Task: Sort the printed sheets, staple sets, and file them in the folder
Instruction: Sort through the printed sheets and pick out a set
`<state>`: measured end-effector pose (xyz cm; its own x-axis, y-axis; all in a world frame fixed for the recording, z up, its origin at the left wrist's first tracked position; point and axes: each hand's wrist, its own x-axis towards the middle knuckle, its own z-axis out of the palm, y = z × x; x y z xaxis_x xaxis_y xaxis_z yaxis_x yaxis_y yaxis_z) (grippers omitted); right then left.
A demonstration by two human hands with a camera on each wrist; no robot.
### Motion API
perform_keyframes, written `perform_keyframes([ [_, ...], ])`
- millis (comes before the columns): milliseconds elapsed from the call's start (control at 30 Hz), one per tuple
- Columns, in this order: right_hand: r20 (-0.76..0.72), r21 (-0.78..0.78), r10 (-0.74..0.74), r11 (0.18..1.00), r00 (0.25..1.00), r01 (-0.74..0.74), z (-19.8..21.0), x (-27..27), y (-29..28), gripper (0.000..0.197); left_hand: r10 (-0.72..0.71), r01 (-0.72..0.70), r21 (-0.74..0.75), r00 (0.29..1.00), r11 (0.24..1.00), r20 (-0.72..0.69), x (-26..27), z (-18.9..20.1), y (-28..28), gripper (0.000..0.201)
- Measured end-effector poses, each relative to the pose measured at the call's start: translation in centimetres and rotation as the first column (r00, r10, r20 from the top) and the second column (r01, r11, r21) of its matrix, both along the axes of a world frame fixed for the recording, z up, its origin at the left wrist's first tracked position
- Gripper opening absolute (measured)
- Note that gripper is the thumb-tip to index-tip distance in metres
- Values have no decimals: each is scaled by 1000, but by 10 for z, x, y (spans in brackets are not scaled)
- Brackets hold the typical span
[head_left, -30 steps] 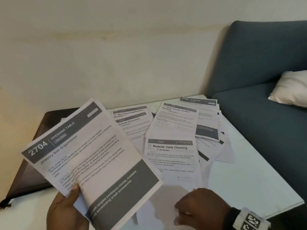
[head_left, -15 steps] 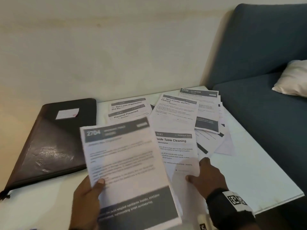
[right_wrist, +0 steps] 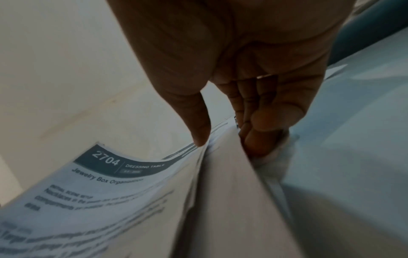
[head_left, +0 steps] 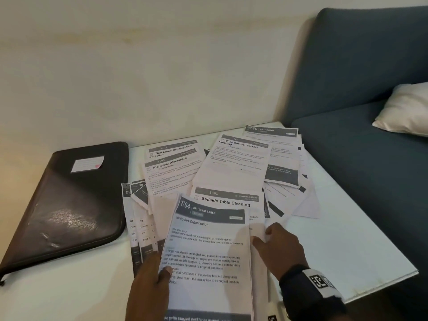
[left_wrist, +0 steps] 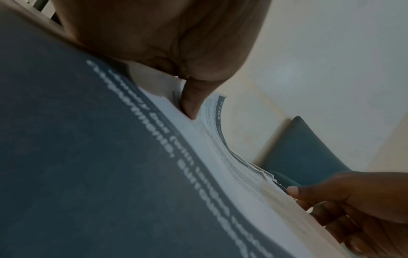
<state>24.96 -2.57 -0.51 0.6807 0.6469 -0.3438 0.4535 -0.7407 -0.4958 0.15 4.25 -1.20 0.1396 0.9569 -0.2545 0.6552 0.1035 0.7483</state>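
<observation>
While the black folder point(head_left: 67, 205) is lying closed on the tabletop point(head_left: 347, 239) well left of the fingers, the left hand point(head_left: 150, 286) is pinching the "2704" sheet stack point(head_left: 208, 251), the right hand point(head_left: 280, 249) is gripping its right edge, and loose printed sheets point(head_left: 234, 163) are spreading just beyond both hands, with a blue sofa point(head_left: 370, 147) lying further right.

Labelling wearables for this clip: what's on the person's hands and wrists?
Both hands are bare: no gloves or rings visible. The right hand has a black wrist strap carrying a white block printed with a black square fiducial marker. The left hand shows no sleeve; its wrist is out of frame.
</observation>
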Motion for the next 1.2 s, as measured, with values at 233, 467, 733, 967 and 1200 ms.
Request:
perform_keyframes([
  [233, -239, 120, 54, 992, 969, -26, -16, -8, 1, 31, -48, 50, -38, 997, 998, 61, 2, 6, -2, 44],
  [467, -346, 377, 100, 925, 933, 41, 2, -12, -5, 23, -49, 54, -14, 976, 998, 211, -2, 1, 5, 36],
  [733, -400, 706, 317, 705, 860, 68, 76, -31, -4, 25, 115, -213, 69, 740, 975, 663, 1, 41, 4, 27],
  [967, -385, 761, 440, 649, 811, 9, 87, -41, -10, 48, -1, -148, 155, 722, 977, 692, -7, 57, -4, 49],
  [1200, -341, 828, 500, 561, 796, 2, 92, -38, -12, 40, 37, -179, 126, 702, 976, 711, -8, 68, -7, 53],
])
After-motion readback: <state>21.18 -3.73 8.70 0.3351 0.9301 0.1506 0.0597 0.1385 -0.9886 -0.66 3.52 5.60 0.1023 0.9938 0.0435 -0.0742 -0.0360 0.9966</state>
